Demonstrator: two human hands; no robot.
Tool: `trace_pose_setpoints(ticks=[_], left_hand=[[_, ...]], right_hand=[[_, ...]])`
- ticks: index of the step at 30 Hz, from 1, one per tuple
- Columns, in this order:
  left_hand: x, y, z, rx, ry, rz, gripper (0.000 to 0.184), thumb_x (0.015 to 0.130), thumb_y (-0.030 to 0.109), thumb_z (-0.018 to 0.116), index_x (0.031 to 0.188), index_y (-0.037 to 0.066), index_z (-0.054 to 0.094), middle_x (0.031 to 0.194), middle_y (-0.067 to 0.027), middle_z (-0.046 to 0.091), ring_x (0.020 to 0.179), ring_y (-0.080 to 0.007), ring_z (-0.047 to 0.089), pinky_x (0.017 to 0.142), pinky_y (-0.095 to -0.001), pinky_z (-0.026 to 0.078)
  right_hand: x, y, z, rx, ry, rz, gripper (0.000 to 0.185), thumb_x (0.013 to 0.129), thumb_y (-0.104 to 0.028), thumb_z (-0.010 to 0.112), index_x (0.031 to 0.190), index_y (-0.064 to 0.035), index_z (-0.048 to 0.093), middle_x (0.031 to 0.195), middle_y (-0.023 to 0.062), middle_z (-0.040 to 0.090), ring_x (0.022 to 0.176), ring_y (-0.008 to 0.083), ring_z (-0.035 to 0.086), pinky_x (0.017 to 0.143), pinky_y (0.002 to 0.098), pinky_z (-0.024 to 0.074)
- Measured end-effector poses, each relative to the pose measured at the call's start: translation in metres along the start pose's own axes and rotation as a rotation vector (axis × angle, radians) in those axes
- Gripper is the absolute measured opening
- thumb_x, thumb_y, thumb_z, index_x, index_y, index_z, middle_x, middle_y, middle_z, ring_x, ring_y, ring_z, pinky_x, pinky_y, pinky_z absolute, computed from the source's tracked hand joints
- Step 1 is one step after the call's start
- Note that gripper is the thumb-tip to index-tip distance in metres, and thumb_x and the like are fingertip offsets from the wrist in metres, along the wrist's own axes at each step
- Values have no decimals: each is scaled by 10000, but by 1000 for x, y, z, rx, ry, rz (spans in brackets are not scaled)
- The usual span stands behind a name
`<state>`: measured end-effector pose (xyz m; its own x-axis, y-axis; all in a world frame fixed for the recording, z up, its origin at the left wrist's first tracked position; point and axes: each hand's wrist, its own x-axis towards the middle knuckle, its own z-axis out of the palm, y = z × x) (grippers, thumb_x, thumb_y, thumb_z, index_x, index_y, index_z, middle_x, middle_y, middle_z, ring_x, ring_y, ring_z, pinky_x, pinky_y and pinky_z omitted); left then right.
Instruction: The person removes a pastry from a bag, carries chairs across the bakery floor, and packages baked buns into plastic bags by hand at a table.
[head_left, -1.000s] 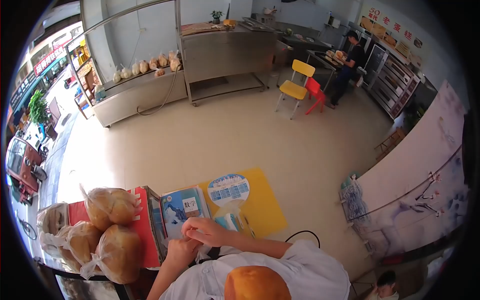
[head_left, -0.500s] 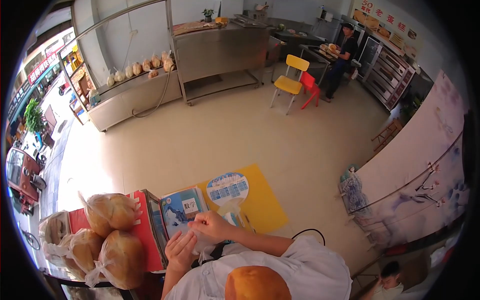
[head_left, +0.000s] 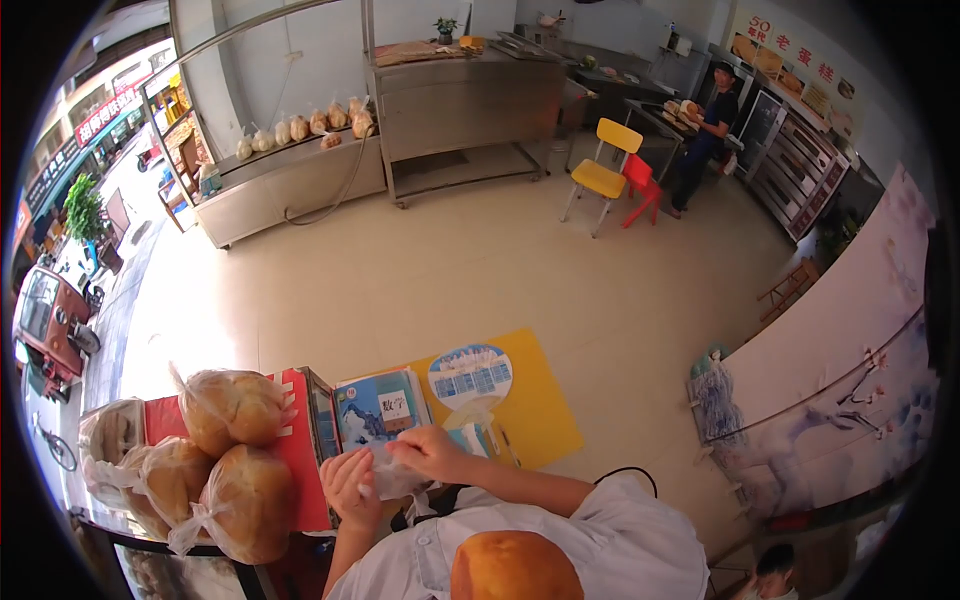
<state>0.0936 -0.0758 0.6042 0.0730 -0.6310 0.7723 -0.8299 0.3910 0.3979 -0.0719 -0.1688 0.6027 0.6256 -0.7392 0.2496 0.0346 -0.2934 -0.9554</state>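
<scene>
A thin clear plastic bag [head_left: 398, 478] hangs between my two hands, low in front of my white shirt. My left hand [head_left: 352, 488] has its fingers bent together at the bag's left edge. On the other side, my right hand [head_left: 432, 453] is curled with thumb and fingers closed on the bag's upper edge. Just beyond my hands lies a blue book [head_left: 376, 408] with a mountain picture. A round golden-brown thing like a bread bun [head_left: 515, 567] shows at the bottom, over the shirt; what supports it is hidden.
Several bagged loaves [head_left: 232, 408] sit on a red box [head_left: 312, 470] to my left. A yellow board [head_left: 545, 410] bears a round blue-and-white fan [head_left: 470, 375]. Across the floor are a yellow chair [head_left: 600, 180], a red chair [head_left: 642, 192] and a person [head_left: 705, 140] handling bread.
My left hand's fingers have bent in from a flatter pose. My right hand stays close by at the bag. The whole view has shifted slightly, with the background moving right and down.
</scene>
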Motion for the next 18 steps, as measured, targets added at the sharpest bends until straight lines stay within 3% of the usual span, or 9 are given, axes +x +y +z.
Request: trace_pose_setpoints(ticks=[3, 5, 7, 9, 10, 14, 15, 16, 18], left_hand=[[-5, -8, -12, 58, 121, -137, 193, 915, 151, 546, 856, 26, 680, 855, -109, 695, 760, -278, 629, 730, -379, 452], [-18, -20, -28, 0, 133, -349, 206, 912, 135, 535, 819, 21, 680, 783, -104, 687, 705, -287, 617, 683, -367, 464], [-26, -24, -27, 35, 118, -283, 231, 919, 133, 525, 788, 3, 665, 707, -107, 658, 642, -240, 600, 621, -334, 462], [-30, -22, -27, -151, -103, -781, 285, 950, 165, 501, 779, -8, 648, 669, -92, 635, 607, -166, 578, 583, -304, 448], [-32, -25, -27, -248, -157, -913, 332, 980, 205, 465, 792, -8, 636, 683, -58, 629, 569, -83, 529, 533, -245, 411], [-9, -16, -30, -898, -410, -891, 397, 1002, 277, 391, 980, -11, 663, 929, -37, 659, 570, -20, 482, 516, -165, 374], [-6, -14, -25, -953, -546, -810, 457, 1008, 360, 382, 1190, 9, 611, 990, -63, 664, 606, -55, 537, 533, -178, 412], [3, 0, -19, -952, -616, -734, 437, 1013, 342, 375, 1210, 25, 602, 1033, -54, 658, 720, -72, 568, 607, -194, 445], [2, 12, 0, -854, -783, -878, 344, 998, 263, 430, 1233, 71, 591, 1077, -96, 652, 836, -172, 610, 720, -270, 480]], right_hand=[[-12, 15, -40, -221, 157, 11, 284, 905, -202, 588, 738, 27, 573, 565, 73, 541, 525, 111, 498, 497, 300, 399], [-25, 34, -73, -260, 282, 133, 252, 889, -200, 591, 768, 17, 632, 591, 158, 575, 494, 196, 522, 491, 322, 400], [-35, 39, -79, -260, 294, 107, 269, 895, -208, 589, 756, 21, 623, 579, 139, 571, 490, 177, 510, 489, 315, 397], [-35, 33, -79, -260, 291, 91, 287, 900, -215, 587, 744, 24, 614, 567, 120, 568, 485, 158, 497, 486, 308, 393], [-35, 30, -77, -190, 319, 162, 312, 906, -232, 588, 719, 17, 604, 555, 89, 555, 489, 131, 480, 484, 297, 388], [-33, 29, -53, -13, 291, 271, 338, 908, -242, 612, 659, -16, 575, 543, 20, 520, 508, 69, 437, 479, 266, 371], [-31, 24, -46, -10, 244, 273, 338, 908, -242, 612, 659, -16, 575, 543, 20, 520, 508, 69, 437, 479, 266, 371], [-30, 10, -39, -39, 174, 202, 310, 897, -221, 630, 663, -24, 577, 549, 17, 529, 510, 65, 438, 479, 258, 368], [-26, -16, -26, -122, 68, 0, 218, 866, -143, 661, 695, -31, 587, 582, 46, 565, 512, 84, 478, 483, 254, 380]])
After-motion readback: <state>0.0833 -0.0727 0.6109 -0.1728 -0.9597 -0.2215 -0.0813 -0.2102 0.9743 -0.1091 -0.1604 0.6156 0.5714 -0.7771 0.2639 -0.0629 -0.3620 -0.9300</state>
